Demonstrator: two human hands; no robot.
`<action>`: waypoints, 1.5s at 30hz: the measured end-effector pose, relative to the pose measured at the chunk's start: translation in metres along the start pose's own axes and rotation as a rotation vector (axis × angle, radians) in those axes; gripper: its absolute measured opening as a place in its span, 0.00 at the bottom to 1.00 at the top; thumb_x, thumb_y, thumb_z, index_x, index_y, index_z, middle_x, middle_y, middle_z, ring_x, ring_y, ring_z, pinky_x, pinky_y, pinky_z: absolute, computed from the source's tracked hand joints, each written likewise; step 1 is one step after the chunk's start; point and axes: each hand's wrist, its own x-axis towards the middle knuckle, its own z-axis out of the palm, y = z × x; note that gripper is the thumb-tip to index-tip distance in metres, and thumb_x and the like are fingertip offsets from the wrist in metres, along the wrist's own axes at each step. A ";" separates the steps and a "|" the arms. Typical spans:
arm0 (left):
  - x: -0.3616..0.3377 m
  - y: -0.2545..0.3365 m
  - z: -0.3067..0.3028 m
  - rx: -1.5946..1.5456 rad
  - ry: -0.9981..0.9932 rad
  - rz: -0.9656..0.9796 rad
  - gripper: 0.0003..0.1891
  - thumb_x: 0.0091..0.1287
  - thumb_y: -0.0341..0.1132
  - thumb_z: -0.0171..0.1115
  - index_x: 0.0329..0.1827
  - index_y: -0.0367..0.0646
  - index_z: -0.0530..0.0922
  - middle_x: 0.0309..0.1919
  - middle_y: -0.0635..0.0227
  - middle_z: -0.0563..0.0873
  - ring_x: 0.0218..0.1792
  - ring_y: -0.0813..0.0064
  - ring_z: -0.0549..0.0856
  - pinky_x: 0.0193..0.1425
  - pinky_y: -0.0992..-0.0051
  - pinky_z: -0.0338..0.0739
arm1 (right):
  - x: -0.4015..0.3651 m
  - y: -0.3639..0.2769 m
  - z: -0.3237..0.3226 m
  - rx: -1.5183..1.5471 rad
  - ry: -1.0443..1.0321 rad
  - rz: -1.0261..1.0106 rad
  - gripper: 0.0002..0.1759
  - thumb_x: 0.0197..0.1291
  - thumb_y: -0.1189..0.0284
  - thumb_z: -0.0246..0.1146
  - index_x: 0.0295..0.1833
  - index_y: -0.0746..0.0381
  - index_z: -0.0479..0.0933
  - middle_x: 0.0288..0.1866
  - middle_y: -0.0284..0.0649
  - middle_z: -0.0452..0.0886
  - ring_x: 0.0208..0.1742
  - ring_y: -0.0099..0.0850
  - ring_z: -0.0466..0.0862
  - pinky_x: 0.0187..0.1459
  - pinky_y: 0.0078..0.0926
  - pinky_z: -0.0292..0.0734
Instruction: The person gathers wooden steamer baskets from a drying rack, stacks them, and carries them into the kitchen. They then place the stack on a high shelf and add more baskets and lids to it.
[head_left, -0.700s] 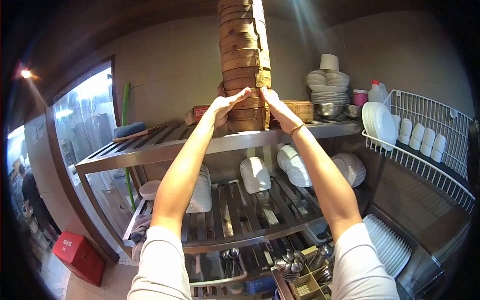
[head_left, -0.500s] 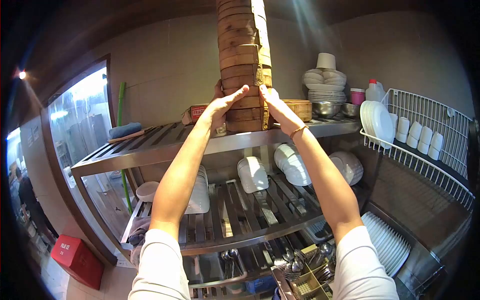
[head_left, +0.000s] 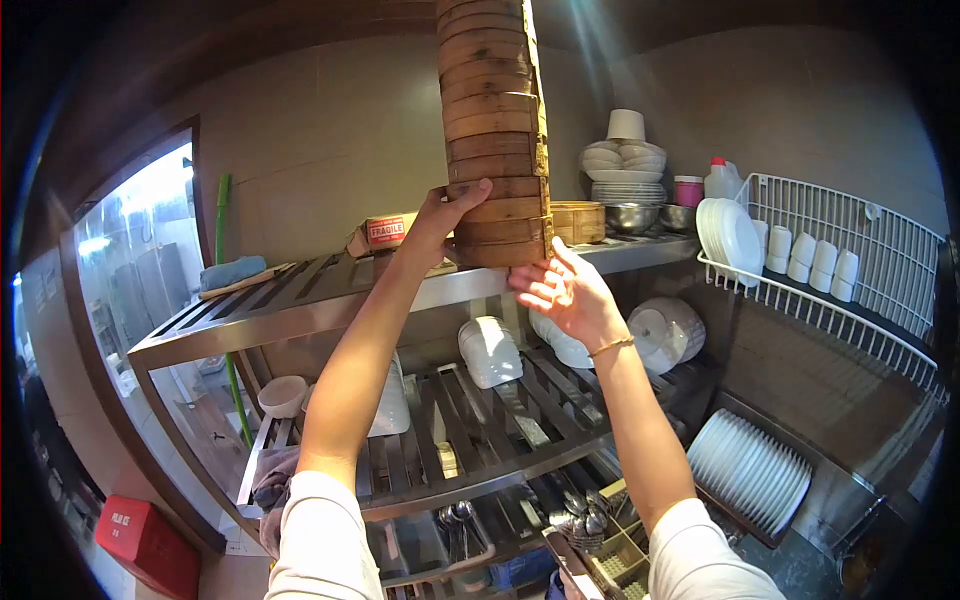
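Note:
A tall stack of round bamboo steamers [head_left: 490,120] stands upright in front of me, its top cut off by the frame. My left hand [head_left: 447,212] wraps the stack's left side low down, thumb across the front and fingers hidden behind. Below the lowest steamer, at its right, is my right hand [head_left: 570,298], palm up with the fingers spread. Its thumb tip comes right up to the bottom steamer's edge. The stack's base overlaps the front edge of the upper metal shelf [head_left: 420,296].
Behind stands another bamboo steamer [head_left: 577,222], beside metal bowls [head_left: 632,218] and stacked white dishes [head_left: 627,175]. A carton marked FRAGILE [head_left: 386,230] lies left. White bowls [head_left: 490,352] fill the lower shelf. A wire rack [head_left: 840,270] with plates and cups hangs right.
My right hand has left the stack's right side and dropped below its base, fingers spreading. My left hand keeps its grip. The view has shifted slightly.

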 end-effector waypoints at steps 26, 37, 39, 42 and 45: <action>-0.070 -0.005 0.140 -1.076 -0.581 0.133 0.52 0.55 0.79 0.48 0.69 0.42 0.68 0.65 0.57 0.75 0.62 0.61 0.77 0.67 0.57 0.72 | -0.143 -0.047 0.006 0.446 -0.156 -0.112 0.20 0.69 0.60 0.58 0.60 0.61 0.76 0.61 0.41 0.80 0.62 0.37 0.79 0.62 0.40 0.76; -0.009 -0.084 0.312 -1.314 -0.754 -0.048 0.50 0.56 0.78 0.50 0.67 0.43 0.69 0.63 0.56 0.76 0.59 0.60 0.79 0.66 0.56 0.74 | -0.187 -0.119 -0.107 0.509 0.172 -0.221 0.18 0.66 0.61 0.63 0.54 0.62 0.78 0.54 0.39 0.83 0.56 0.36 0.83 0.56 0.36 0.80; 0.003 -0.089 0.329 -1.322 -0.768 -0.054 0.50 0.56 0.78 0.50 0.67 0.43 0.70 0.63 0.56 0.76 0.59 0.60 0.79 0.65 0.56 0.75 | -0.190 -0.127 -0.122 0.530 0.226 -0.245 0.19 0.66 0.60 0.62 0.54 0.62 0.78 0.55 0.40 0.83 0.57 0.37 0.82 0.59 0.38 0.78; 0.015 -0.098 0.346 -1.334 -0.775 -0.063 0.49 0.56 0.78 0.50 0.67 0.43 0.70 0.62 0.56 0.77 0.59 0.59 0.79 0.65 0.56 0.75 | -0.199 -0.133 -0.144 0.512 0.172 -0.249 0.20 0.67 0.60 0.61 0.56 0.63 0.77 0.57 0.41 0.82 0.60 0.38 0.81 0.63 0.40 0.75; 0.013 -0.098 0.354 -1.301 -0.636 -0.028 0.46 0.57 0.74 0.57 0.65 0.43 0.70 0.60 0.54 0.78 0.56 0.57 0.80 0.58 0.54 0.81 | -0.204 -0.130 -0.167 0.532 0.171 -0.240 0.20 0.68 0.60 0.60 0.57 0.63 0.77 0.59 0.42 0.81 0.62 0.38 0.79 0.65 0.41 0.72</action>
